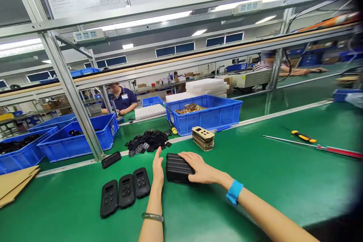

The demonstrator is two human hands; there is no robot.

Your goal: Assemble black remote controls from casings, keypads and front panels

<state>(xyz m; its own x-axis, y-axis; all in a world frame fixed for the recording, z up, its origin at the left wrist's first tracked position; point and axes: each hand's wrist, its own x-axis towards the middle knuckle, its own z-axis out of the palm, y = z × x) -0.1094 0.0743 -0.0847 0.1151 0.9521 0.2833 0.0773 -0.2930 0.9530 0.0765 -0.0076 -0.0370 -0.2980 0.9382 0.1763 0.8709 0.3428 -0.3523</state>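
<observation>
My right hand (200, 168) lies over a row of black plastic casings (178, 168) standing on edge side by side, its fingers along the top and its thumb at the near end. Just left of the row, my left hand (158, 168) is upright with its fingers stretched out and nothing in it; a small gap shows between it and the casings. Further left, several black handheld devices with small windows and buttons lie face up, the closest being one device (109, 198). Another black casing (111, 159) rests near the metal post.
A pile of small black parts (149, 140) lies beyond my hands, beside a stack of tan plates (203, 138). Behind stands a blue bin (204, 115). At right are a yellow-handled screwdriver (303, 136) and a red-handled tool (340, 152). A co-worker (121, 98) sits opposite.
</observation>
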